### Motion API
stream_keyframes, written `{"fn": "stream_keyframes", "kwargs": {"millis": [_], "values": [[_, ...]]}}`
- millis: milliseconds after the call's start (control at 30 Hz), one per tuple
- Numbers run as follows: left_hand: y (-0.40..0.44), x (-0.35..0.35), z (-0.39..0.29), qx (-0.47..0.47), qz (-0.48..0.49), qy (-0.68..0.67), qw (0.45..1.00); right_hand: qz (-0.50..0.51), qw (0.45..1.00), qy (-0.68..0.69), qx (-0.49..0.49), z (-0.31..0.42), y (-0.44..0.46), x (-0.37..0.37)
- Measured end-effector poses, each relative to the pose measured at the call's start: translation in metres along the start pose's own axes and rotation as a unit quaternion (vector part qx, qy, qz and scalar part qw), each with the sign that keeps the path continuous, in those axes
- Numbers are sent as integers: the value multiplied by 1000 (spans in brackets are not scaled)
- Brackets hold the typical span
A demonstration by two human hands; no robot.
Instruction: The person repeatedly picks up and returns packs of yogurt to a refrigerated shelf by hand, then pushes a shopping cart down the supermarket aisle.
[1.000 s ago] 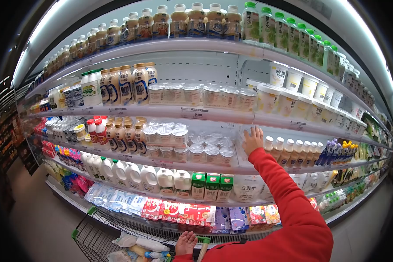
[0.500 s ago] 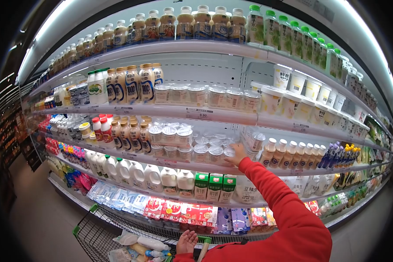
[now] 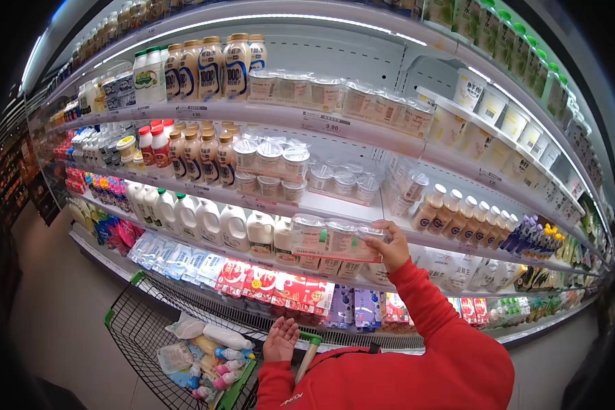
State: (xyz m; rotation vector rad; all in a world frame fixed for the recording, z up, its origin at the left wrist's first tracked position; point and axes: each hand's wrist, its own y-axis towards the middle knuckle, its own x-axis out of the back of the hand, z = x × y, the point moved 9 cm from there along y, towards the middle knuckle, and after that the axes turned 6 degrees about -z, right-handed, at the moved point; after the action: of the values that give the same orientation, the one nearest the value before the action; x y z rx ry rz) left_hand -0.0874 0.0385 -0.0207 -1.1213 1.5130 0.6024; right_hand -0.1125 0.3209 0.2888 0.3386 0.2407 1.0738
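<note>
My right hand (image 3: pixel 390 247) is closed on the right end of a clear-wrapped pack of yogurt cups (image 3: pixel 326 239), held out in front of the shelves. The pack partly covers the milk jugs and cartons behind it. Similar wrapped cups (image 3: pixel 344 180) sit on the shelf above it, with more stacked cups (image 3: pixel 269 158) to their left. Low in the view, my left hand (image 3: pixel 281 339) is palm up with its fingers apart, holding nothing. It is beside the green end of the shopping cart's handle (image 3: pixel 311 337).
A wire shopping cart (image 3: pixel 126 307) stands at lower left, with bagged goods and small bottles (image 3: pixel 229 365) inside. Shelf edges (image 3: pixel 219 113) run across the view. White milk jugs (image 3: pixel 234 222), drink bottles (image 3: pixel 429 206) and red cartons (image 3: pixel 242 279) line the shelves.
My right hand has drawn a pack of yogurt cups off the shelf and brought it forward and lower. The view has tilted down, showing more of the cart. My left hand remains open.
</note>
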Motion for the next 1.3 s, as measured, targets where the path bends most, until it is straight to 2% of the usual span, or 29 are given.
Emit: {"fn": "stream_keyframes", "kwargs": {"millis": [100, 233, 267, 300, 333, 367, 400, 533, 633, 767, 933, 1200, 1300], "values": [[-5, -24, -9, -16, 50, -60, 997, 45, 961, 139, -236, -85, -59, -20], [-9, -30, -20, -65, 81, -121, 987, 92, 909, 157, -374, -155, -139, -42], [-10, -26, -18, -56, 84, -140, 985, 88, 907, 136, -389, -148, -151, -50], [-9, -23, -17, -47, 92, -159, 982, 92, 910, 114, -388, -149, -158, -52], [-6, -6, -12, -29, 45, -177, 983, 95, 913, 91, -385, -151, -165, -52], [-14, -38, -25, -75, 62, -167, 981, 97, 918, 69, -379, -152, -171, -49], [-11, -33, -23, -75, 62, -139, 986, 101, 923, 33, -370, -155, -172, -46], [-8, -28, -16, -50, 37, -94, 994, 77, 928, 31, -362, -148, -167, -37], [-12, -40, -14, -35, 76, -88, 993, 68, 935, 55, -344, -146, -159, -31], [-13, -43, -9, -20, 83, -82, 993, 96, 917, 72, -380, -135, -159, -33], [-11, -41, -8, -19, 94, -49, 994, 102, 922, 67, -366, -128, -154, -33], [-7, -26, 1, -5, 51, -6, 999, 100, 931, 18, -351, -129, -145, -20], [-4, -19, 3, -6, 46, 33, 998, 89, 928, 38, -359, -122, -142, -21]]}}
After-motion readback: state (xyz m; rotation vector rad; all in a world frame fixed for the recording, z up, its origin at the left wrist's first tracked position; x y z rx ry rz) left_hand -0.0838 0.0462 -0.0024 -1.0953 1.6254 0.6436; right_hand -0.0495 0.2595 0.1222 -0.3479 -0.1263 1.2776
